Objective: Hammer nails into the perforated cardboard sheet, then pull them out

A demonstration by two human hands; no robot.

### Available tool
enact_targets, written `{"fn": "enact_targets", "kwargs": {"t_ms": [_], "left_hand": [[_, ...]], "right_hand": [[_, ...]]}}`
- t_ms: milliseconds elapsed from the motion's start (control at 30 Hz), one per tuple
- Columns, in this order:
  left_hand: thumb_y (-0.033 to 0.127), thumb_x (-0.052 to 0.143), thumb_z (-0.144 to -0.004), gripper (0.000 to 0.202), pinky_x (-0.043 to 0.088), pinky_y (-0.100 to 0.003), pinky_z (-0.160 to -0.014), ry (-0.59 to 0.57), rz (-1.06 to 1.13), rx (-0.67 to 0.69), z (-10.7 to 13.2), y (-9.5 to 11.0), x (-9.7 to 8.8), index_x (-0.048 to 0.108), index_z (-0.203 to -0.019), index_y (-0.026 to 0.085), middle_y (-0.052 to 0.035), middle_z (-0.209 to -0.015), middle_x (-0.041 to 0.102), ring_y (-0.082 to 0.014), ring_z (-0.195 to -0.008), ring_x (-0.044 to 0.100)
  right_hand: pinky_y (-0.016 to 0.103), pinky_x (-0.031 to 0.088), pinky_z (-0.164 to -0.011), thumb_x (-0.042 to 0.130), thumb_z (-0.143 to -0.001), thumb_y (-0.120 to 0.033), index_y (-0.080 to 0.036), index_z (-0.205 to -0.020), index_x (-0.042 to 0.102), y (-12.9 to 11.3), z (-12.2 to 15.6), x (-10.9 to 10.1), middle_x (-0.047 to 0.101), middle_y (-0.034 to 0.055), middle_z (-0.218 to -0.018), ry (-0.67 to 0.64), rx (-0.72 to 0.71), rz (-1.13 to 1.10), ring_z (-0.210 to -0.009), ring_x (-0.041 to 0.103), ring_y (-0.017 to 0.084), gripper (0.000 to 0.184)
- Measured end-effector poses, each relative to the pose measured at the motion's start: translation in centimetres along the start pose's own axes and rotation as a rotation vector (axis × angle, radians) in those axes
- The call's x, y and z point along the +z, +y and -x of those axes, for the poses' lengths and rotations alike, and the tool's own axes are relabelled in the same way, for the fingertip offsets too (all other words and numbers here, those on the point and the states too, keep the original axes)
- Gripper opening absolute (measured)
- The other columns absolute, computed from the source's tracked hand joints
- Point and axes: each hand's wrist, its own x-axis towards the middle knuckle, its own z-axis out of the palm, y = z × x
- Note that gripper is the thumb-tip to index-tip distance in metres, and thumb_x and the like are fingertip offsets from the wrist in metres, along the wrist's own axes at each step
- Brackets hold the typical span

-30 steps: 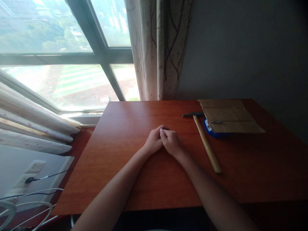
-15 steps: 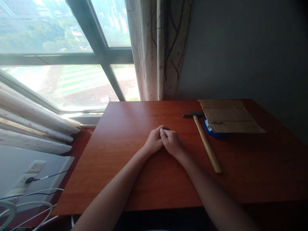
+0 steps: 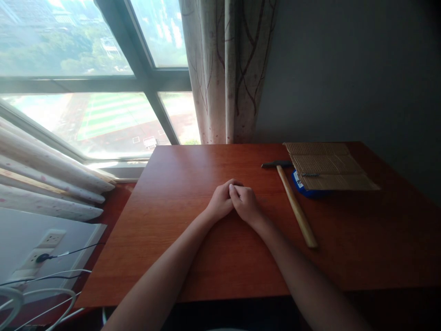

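My left hand (image 3: 220, 201) and my right hand (image 3: 246, 202) are clasped together on the brown wooden table (image 3: 151, 239). Their fingers are folded against each other, and the thumbs meet on top. No object shows in the clasp, though the palms are hidden. To the right of my right hand lies a hammer (image 3: 296, 207), its dark head pointing away and its pale wooden handle slanting towards me. Behind the hammer, a sheet of corrugated cardboard (image 3: 341, 165) rests over a blue object (image 3: 312, 193) with a white label. A thin twisted drill bit (image 3: 310, 174) lies on the cardboard.
A window (image 3: 117, 119) with curtains (image 3: 210, 73) stands beyond the table's far left side. On the low wall at left, sockets (image 3: 34, 257) hold a black plug, with several cables (image 3: 51, 292) below. A grey wall (image 3: 337, 73) rises behind the table.
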Motion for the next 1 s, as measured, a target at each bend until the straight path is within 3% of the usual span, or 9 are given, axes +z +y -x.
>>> {"fn": "enact_targets", "kwargs": {"t_ms": [1000], "left_hand": [[0.013,0.056,-0.078,0.025,0.05,-0.028,-0.076,-0.001,-0.011,0.016,-0.06,-0.06,-0.04,0.069,-0.1,0.014,-0.0058,-0.092,0.073,-0.0179,-0.081,0.066]], "right_hand": [[0.028,0.038,-0.056,0.038,-0.101,-0.034,-0.02,-0.063,0.059,-0.18,0.03,-0.16,0.069,0.0073,-0.064,-0.01,0.016,-0.002,-0.059,0.062,0.018,0.046]]}}
